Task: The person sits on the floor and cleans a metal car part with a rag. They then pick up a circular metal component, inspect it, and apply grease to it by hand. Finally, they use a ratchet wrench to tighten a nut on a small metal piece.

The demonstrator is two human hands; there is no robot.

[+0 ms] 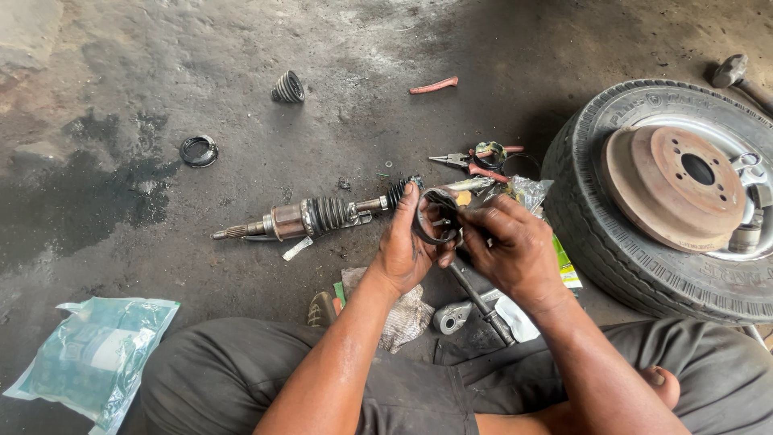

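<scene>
- Holding a dark ring-shaped part (pixel 435 217) above the floor, the left hand (pixel 407 246) is closed on its rim, and the right hand (pixel 511 246) pinches its other side.
- The drive shaft (pixel 318 216) is laid on the concrete floor (pixel 161 72), with one rubber boot fitted.
- A second boot (pixel 287 87) and a black ring (pixel 198 151) are lying apart, so reassembly is judged unfinished.
- Pliers (pixel 471 163) are placed near the tyre (pixel 612 242).

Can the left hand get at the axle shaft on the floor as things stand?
Probably yes: the left hand is right beside the axle shaft, bare floor between, but it is busy holding the round metal joint part.
</scene>
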